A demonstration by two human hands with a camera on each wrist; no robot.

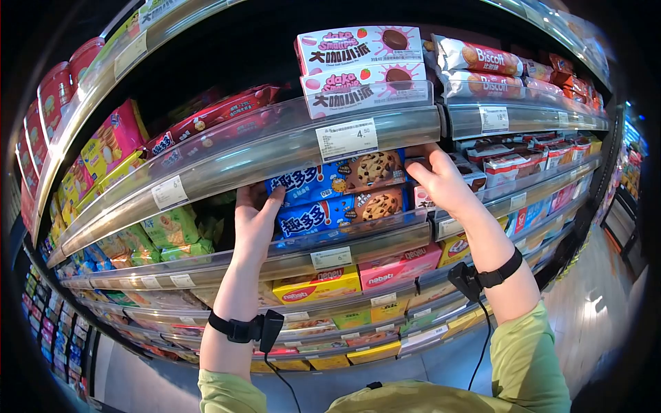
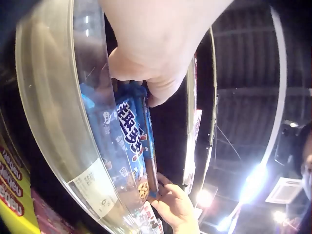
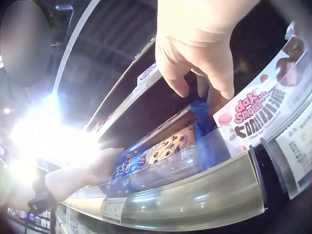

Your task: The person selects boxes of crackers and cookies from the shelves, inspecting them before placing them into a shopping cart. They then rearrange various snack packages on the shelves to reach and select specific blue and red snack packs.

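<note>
Two blue cookie packs lie stacked on a middle shelf, the upper pack above the lower pack, behind a clear shelf lip. My left hand is at the left end of the upper pack, thumb in front and fingers reaching behind; the left wrist view shows this hand over the pack's end. My right hand is at the other end, fingers bent; in the right wrist view the hand hangs just above the pack's blue end, and whether it touches is unclear.
Pink-and-white boxes stand on the shelf above, behind a price rail. Green packs lie to the left, with wrapped packs to the right. Yellow and pink boxes fill the shelf below.
</note>
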